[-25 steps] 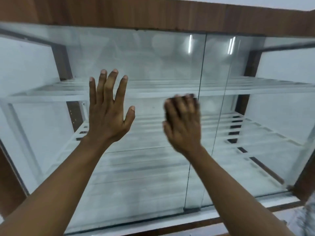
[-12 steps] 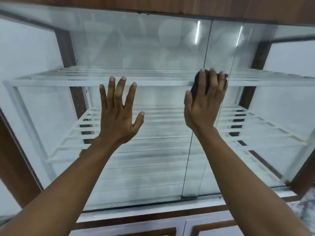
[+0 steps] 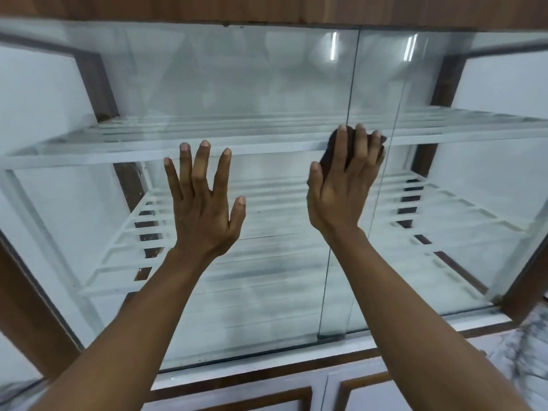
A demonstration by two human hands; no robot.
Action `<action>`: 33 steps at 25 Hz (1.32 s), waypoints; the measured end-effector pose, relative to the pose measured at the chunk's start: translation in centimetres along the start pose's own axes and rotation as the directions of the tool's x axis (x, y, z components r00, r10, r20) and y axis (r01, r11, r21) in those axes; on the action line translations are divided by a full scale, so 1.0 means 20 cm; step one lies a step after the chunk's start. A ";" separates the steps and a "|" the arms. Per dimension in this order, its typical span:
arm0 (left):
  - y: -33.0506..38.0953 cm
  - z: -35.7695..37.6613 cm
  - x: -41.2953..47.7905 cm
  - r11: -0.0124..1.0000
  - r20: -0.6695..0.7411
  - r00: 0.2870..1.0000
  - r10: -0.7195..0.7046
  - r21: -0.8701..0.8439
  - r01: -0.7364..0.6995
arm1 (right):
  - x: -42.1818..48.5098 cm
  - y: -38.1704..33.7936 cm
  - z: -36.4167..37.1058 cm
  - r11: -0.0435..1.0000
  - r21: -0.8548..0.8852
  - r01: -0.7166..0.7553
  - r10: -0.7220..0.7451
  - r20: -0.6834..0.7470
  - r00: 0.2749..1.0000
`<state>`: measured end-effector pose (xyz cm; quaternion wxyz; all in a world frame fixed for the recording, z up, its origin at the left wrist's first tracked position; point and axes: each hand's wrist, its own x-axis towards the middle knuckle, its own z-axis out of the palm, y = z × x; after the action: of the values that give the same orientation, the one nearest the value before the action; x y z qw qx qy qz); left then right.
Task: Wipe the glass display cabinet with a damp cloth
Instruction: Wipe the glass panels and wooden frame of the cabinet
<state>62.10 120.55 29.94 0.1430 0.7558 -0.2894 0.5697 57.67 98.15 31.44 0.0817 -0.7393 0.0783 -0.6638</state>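
Right hand (image 3: pixel 341 194) has swept the cloth (image 3: pixel 327 155) toward one o'clock and presses it flat-fingered; left hand (image 3: pixel 204 209), splayed and empty, braces the glass (image 3: pixel 252 84). Mid-wipe: next, steady pressure upward.

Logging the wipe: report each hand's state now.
Left hand: open, fingers spread, flat on the glass door.
Right hand: open, straight fingers pressing the dark cloth on it.

We see a dark brown cloth (image 3: pixel 329 152) against clear glass (image 3: pixel 267 84) streaked with grey haze. We note the wood-brown frame (image 3: pixel 267 10), the white slatted shelves (image 3: pixel 89 157) and, lower right, a white counter (image 3: pixel 525 345) with grey veins.
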 end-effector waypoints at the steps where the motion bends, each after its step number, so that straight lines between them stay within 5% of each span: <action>1: 0.00 0.00 0.00 1.000 0.002 1.000 0.002 -0.007 -0.002 | 0.01 -0.10 0.03 0.998 0.038 0.051 -0.052 0.008 0.999; 4: 0.03 -0.01 -0.02 0.999 -0.016 1.000 -0.022 -0.025 0.021 | -0.26 -0.28 0.05 0.932 0.128 0.339 -0.355 0.140 0.924; 6: 0.05 0.02 -0.10 0.999 -0.041 0.999 -0.032 0.004 0.032 | -0.55 -0.10 0.02 0.900 0.066 0.431 -0.434 0.222 0.873; 9: 0.10 0.09 -0.24 0.998 -0.050 0.997 -0.057 0.033 0.058 | -0.58 0.24 -0.01 0.965 0.002 0.264 -0.262 0.135 0.956; 12: 0.16 0.15 -0.33 0.999 -0.073 0.996 -0.046 0.016 0.048 | -0.27 0.14 0.02 0.999 0.025 0.046 -0.046 0.001 0.999; 15: 0.15 0.17 -0.37 1.000 -0.133 0.991 -0.014 -0.003 0.013 | -0.35 -0.16 0.09 0.951 0.091 0.294 -0.297 0.018 0.955; 18: 0.11 0.17 -0.42 0.999 -0.159 0.986 0.049 0.010 -0.048 | -0.75 -0.01 0.09 0.879 0.036 0.475 -0.476 0.103 0.873; 23: 0.12 0.22 -0.47 0.997 -0.151 0.986 0.072 0.052 -0.064 | -0.48 0.22 0.05 0.999 -0.026 0.028 -0.030 -0.070 0.997; 26: 0.14 0.27 -0.54 0.998 -0.188 0.981 0.050 0.033 -0.045 | -0.56 -0.04 0.12 0.955 -0.015 0.295 -0.295 -0.027 0.955; 29: 0.15 0.30 -0.66 0.999 -0.200 0.979 0.051 0.016 -0.049 | -1.05 0.13 0.14 0.848 -0.016 0.530 -0.527 0.077 0.846; 33: 0.17 0.33 -0.71 0.993 -0.161 0.984 0.077 0.100 -0.061 | -1.03 0.41 0.10 0.983 -0.034 0.182 -0.184 -0.052 0.982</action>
<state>62.68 118.16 14.17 0.1106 0.7015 -0.2755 0.6479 57.44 94.76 9.43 0.0072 -0.7260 0.0219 -0.6873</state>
